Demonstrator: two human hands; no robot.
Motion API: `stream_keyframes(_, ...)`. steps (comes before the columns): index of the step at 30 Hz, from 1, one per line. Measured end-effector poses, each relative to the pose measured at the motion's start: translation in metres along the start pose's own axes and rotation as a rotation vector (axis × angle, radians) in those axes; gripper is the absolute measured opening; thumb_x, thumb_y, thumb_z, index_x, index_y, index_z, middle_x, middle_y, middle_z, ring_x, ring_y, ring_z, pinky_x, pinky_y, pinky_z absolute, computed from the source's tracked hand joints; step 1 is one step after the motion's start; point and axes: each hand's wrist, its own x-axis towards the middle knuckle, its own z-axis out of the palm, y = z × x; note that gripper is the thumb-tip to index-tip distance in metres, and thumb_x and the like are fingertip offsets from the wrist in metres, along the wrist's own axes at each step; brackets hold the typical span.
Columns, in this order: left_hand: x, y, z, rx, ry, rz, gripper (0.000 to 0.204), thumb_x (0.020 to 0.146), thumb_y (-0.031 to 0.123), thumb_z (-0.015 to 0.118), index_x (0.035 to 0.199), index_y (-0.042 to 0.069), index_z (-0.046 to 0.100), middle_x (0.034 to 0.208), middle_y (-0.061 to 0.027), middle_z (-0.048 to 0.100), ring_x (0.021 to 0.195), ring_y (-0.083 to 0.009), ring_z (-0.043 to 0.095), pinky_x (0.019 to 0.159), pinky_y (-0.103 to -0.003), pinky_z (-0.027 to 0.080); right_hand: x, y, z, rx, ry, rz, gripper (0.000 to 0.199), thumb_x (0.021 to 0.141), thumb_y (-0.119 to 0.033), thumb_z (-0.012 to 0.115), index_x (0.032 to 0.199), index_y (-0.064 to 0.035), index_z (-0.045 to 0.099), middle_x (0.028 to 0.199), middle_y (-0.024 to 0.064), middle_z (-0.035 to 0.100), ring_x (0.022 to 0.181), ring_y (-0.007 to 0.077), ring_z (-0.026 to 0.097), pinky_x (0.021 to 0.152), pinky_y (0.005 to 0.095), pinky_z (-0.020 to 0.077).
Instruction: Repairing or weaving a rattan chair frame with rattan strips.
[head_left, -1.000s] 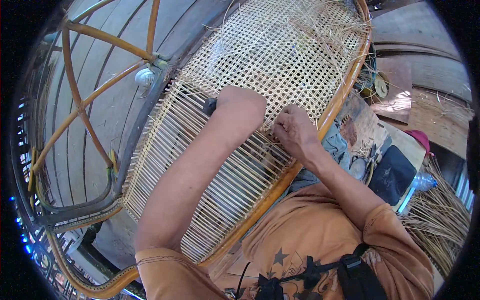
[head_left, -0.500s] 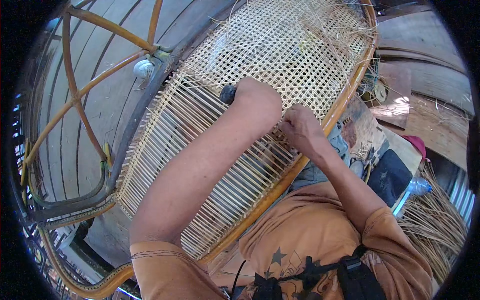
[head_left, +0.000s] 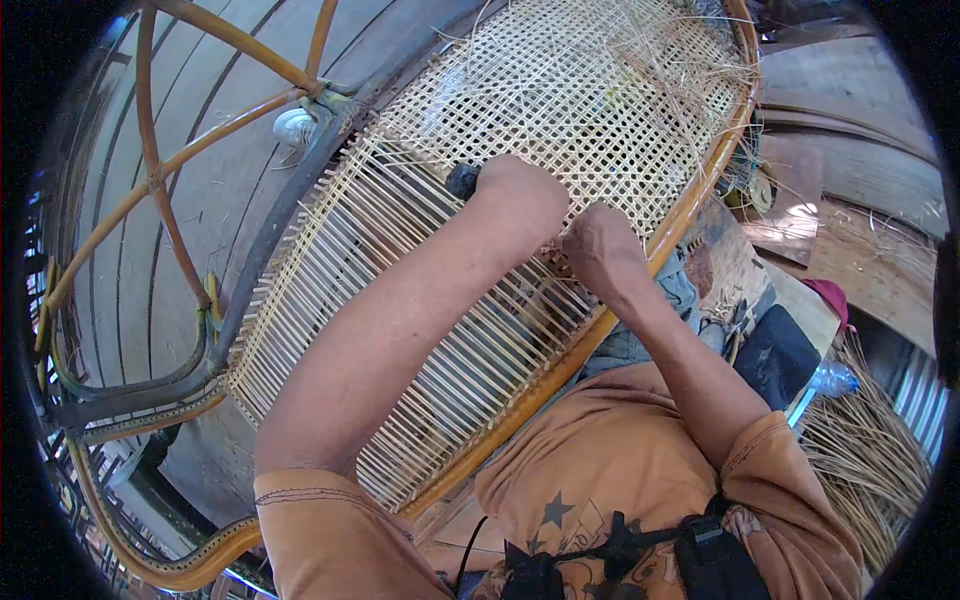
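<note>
A rattan cane seat [head_left: 600,110] lies across in front of me, open-weave at the far part and only parallel strands at the near part. My left hand [head_left: 522,190] is closed at the border between the two parts, and a black rounded handle end [head_left: 462,181] juts from its left side. The rest of that tool is hidden by the hand. Just to its right, my right hand [head_left: 605,243] is closed low over the weave near the seat's right rim. Whatever its fingers pinch is hidden.
Loose cane ends [head_left: 690,75] straggle over the far weave. A curved rattan frame [head_left: 155,185] stands at left. To the right lie a black pad [head_left: 775,355], a plastic bottle [head_left: 832,379] and a bundle of cane strips [head_left: 860,455]. A wooden floor [head_left: 240,180] spreads beyond.
The view has shifted slightly. Both hands keep nearly the same place at the weave's edge, still closed, with only small movements.
</note>
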Motion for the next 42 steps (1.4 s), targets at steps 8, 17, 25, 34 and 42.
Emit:
stream_keyframes(8,-0.003,0.017,-0.005,0.103,0.006,0.016,0.019,0.077,0.015,0.058,0.090,0.009,0.070,0.091,-0.0094,0.068,0.086,-0.0241,0.066,0.070,-0.035,0.051,-0.016,-0.005,0.013,0.011,0.345,-0.191,0.011,0.075,-0.010,0.058,0.080,-0.0030,0.065,0.078,0.0207,0.059,0.074,0.0398,0.058,0.067,0.0447,0.0484)
stream_keyframes(17,0.005,0.000,0.000,0.038,-0.045,-0.074,0.021,0.075,0.020,0.062,0.093,0.014,0.071,0.094,-0.0048,0.068,0.088,-0.0214,0.065,0.072,-0.035,0.049,-0.009,0.001,0.005,0.064,0.205,-0.359,0.011,0.075,-0.011,0.060,0.077,-0.0006,0.059,0.088,0.0159,0.055,0.084,0.0344,0.054,0.074,0.0428,0.0459)
stream_keyframes(25,0.002,0.000,-0.011,0.108,-0.055,-0.061,0.025,0.073,0.027,0.066,0.094,0.014,0.071,0.094,-0.0035,0.068,0.089,-0.0200,0.065,0.072,-0.034,0.048,-0.013,0.010,0.002,0.045,0.281,-0.510,0.009,0.074,-0.007,0.061,0.082,-0.0031,0.059,0.089,0.0130,0.056,0.085,0.0332,0.055,0.074,0.0394,0.0473)
stream_keyframes(34,-0.010,-0.015,-0.009,0.045,-0.086,-0.200,0.026,0.073,0.024,0.061,0.095,0.012,0.070,0.094,-0.0064,0.068,0.089,-0.0213,0.065,0.074,-0.034,0.049,-0.002,0.009,-0.006,-0.038,0.142,-0.505,0.006,0.081,-0.012,0.059,0.085,-0.0082,0.060,0.086,0.0102,0.056,0.083,0.0293,0.057,0.070,0.0387,0.0482)
stream_keyframes(42,-0.031,-0.013,0.007,0.001,-0.009,-0.251,0.030,0.077,0.032,0.059,0.090,0.006,0.069,0.091,-0.0111,0.067,0.085,-0.0261,0.065,0.072,-0.038,0.051,0.006,0.001,-0.019,-0.051,0.011,-0.376,0.013,0.082,-0.022,0.058,0.084,-0.0093,0.060,0.088,0.0135,0.057,0.084,0.0335,0.058,0.072,0.0428,0.0478)
